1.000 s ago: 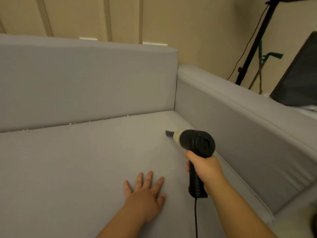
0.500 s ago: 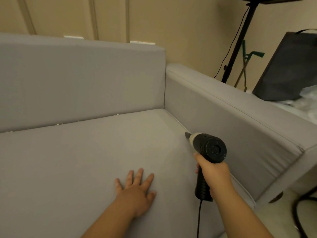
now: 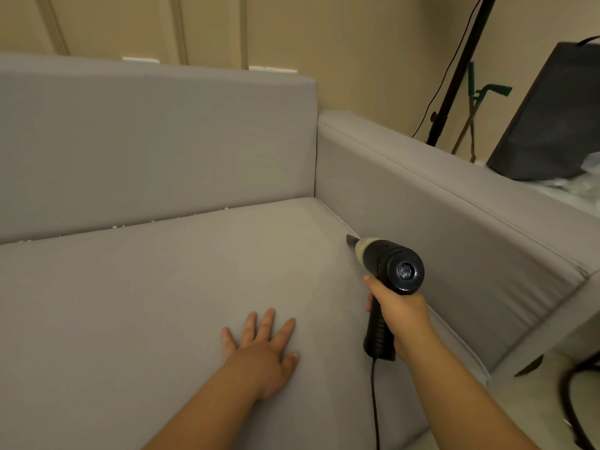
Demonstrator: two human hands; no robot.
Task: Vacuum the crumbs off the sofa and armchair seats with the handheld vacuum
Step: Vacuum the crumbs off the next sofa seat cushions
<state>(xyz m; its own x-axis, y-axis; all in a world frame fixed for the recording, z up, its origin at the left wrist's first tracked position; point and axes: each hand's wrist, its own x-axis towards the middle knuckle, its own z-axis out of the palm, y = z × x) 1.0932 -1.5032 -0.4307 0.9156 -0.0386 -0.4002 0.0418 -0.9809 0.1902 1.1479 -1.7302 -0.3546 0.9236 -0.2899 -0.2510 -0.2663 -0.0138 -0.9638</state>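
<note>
My right hand (image 3: pixel 401 315) grips the handle of a black handheld vacuum (image 3: pixel 388 271) with a pale collar. Its dark nozzle tip rests at the crease where the grey sofa seat (image 3: pixel 162 287) meets the right armrest (image 3: pixel 438 196). My left hand (image 3: pixel 263 342) lies flat on the seat with fingers spread, left of the vacuum. Pale crumbs (image 3: pixel 120 226) line the crease under the backrest (image 3: pixel 156 141), and a few sit in the armrest crease ahead of the nozzle.
The vacuum's cord (image 3: pixel 375 404) hangs down past the seat's front edge. Behind the armrest stand a black tripod pole (image 3: pixel 454 79), a green-handled tool (image 3: pixel 480 95) and a dark bag (image 3: pixel 555 118). A black cable loops on the floor at lower right (image 3: pixel 574 410).
The vacuum moved right from the middle of the seat to the armrest crease. My left hand stayed flat on the seat. The view swung slightly right.
</note>
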